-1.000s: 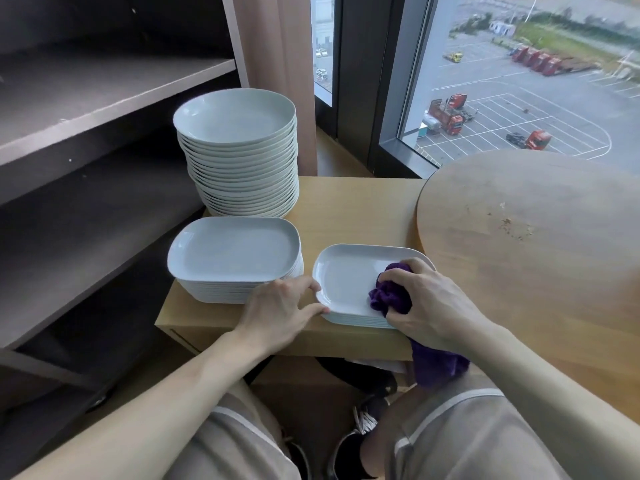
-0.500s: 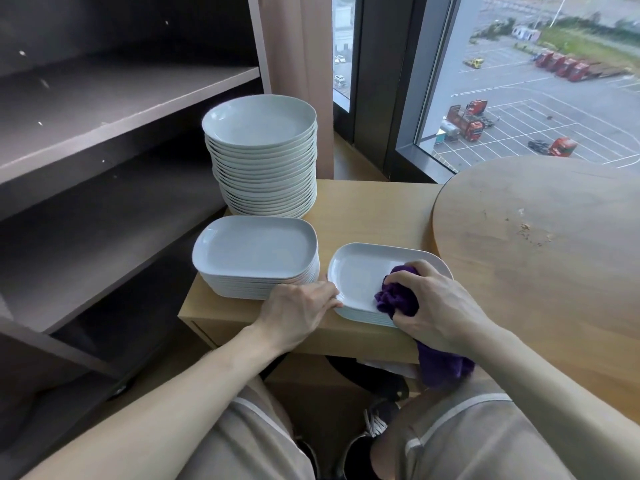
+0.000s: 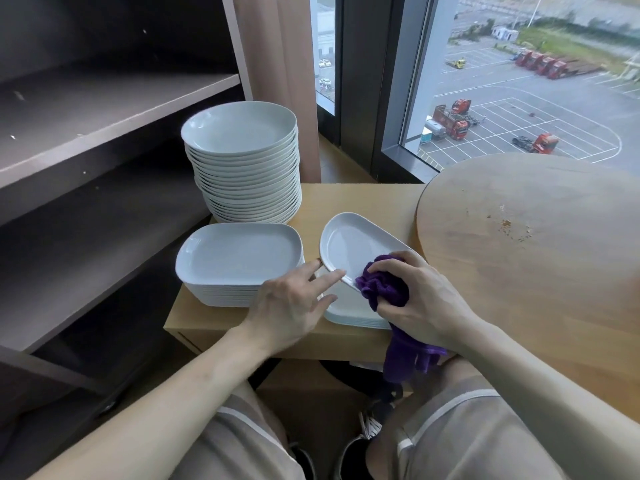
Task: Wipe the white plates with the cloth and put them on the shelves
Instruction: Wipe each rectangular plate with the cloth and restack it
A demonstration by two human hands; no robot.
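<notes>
A white rounded-square plate [image 3: 349,247] is tilted up off a low stack of the same plates [image 3: 349,315] on a light wooden side table [image 3: 360,199]. My right hand [image 3: 422,303] grips a bunched purple cloth [image 3: 384,285] and presses it against the plate's near right edge. My left hand [image 3: 291,306] has its fingers stretched out, the tips touching the plate's near left rim. Left of it is a taller stack of rounded-square plates [image 3: 239,254]. Behind that stands a high stack of round plates [image 3: 242,133].
Dark shelves stand to the left: an upper board [image 3: 114,102] and a lower board [image 3: 86,244], both bare. A round wooden tabletop [image 3: 536,237] with some crumbs lies at the right. Behind is a window [image 3: 519,81]. My knees are below the table edge.
The top plate lay flat on its stack before; now its left side is lifted and tilted. My left fingers have straightened out along its rim. The camera view has shifted.
</notes>
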